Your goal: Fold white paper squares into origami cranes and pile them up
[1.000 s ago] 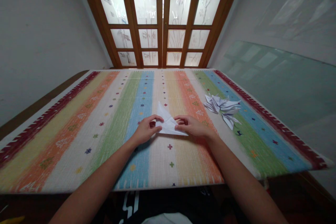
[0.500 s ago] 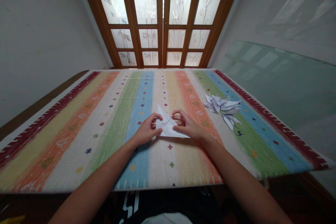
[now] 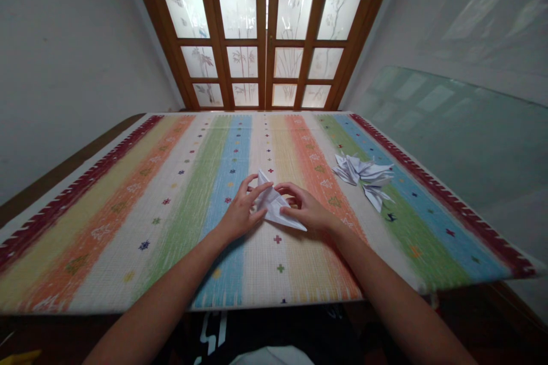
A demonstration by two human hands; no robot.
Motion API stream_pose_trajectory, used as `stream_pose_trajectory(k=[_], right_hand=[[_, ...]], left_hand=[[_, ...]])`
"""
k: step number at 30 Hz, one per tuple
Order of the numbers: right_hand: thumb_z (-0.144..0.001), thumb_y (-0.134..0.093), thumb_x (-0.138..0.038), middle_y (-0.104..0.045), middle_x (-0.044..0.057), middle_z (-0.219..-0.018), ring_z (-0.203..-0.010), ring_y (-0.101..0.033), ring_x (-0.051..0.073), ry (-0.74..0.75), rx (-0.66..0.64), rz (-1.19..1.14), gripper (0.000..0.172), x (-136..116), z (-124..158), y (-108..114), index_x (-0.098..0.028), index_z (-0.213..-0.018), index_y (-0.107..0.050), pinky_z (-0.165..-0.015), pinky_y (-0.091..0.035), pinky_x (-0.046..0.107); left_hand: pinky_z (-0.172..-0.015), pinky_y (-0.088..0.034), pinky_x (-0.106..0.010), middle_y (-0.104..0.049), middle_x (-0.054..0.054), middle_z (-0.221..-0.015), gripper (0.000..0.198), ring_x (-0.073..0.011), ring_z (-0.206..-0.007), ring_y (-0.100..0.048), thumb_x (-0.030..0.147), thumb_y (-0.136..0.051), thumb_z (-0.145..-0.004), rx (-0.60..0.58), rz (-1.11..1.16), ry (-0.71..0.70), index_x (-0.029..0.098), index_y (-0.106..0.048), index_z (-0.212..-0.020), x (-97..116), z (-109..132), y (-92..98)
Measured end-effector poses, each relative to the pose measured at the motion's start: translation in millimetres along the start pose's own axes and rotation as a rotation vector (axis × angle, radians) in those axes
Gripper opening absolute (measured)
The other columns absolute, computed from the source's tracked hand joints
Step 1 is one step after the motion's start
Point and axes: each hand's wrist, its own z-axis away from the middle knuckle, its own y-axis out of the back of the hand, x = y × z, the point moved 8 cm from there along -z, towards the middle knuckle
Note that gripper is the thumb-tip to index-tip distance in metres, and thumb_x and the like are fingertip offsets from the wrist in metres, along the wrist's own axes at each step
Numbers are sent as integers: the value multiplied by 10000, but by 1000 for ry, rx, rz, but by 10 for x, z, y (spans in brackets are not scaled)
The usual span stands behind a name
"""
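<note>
A folded sheet of white paper (image 3: 273,209), roughly triangular with one point up and another toward the lower right, is held between both hands just above the table. My left hand (image 3: 247,205) grips its left side, thumb at the lower edge and a finger across the upper part. On the right, my right hand (image 3: 306,205) pinches the paper with the thumb on its near face and the fingers curled behind, partly hidden. Creases run through the paper's middle. To the right lies a cluster of folded white paper pieces (image 3: 362,174) with pointed tips.
The table is covered by a striped, patterned tablecloth (image 3: 180,228). A pane of greenish glass (image 3: 454,142) leans against the right wall. Wooden doors with frosted panes (image 3: 265,40) stand beyond the far edge.
The paper has been tilted and its flat face bent inward, so it looks narrower. My left fingers have moved over its upper part, and the right hand's fingers have closed in.
</note>
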Motion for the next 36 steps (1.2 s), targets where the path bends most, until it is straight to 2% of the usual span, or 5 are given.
stream_pose_trajectory(k=[12,17,26,31,36], right_hand=[[-874,-741,-331,-633,89,-1317,-892,-644,165,15,4,15,455,-12,8,-11,-264,-1307,-621,-791,-533,307],[-911,-656,-303,-676,27,-1007,-639,-541,116,-22,-35,114,325,-64,34,-55,-238,-1228,-630,-565,-406,237],[-911,-619,-235,-700,74,-1150,-807,-644,147,135,25,275,215,-240,62,-81,-211,-1123,-650,-668,-503,251],[-894,-634,-221,-718,57,-1045,-685,-586,114,125,53,325,275,-223,47,-43,-179,-1165,-657,-628,-465,242],[-896,-650,-244,-735,66,-1022,-692,-598,123,115,43,355,280,-162,29,-40,-168,-1158,-713,-626,-466,245]], left_hand=[[-869,-628,-352,-329,-133,-1658,501,-204,-1118,-652,164,-715,-881,25,59,-47,265,-541,-1340,31,12,12],[-868,-633,-355,-220,-125,-1713,469,-239,-1209,-630,150,-733,-849,8,15,-62,257,-562,-1272,76,26,21],[-906,-636,-433,-156,-134,-1756,405,-267,-1197,-632,275,-750,-895,-16,-139,-127,262,-612,-1275,201,38,6],[-812,-657,-372,-181,-140,-1748,232,-210,-1093,-668,253,-660,-964,-1,-90,-103,233,-600,-1187,135,22,3],[-979,-619,-441,-267,-154,-1714,79,-220,-1155,-662,243,-514,-1057,10,-132,-82,202,-580,-1043,103,-8,6]])
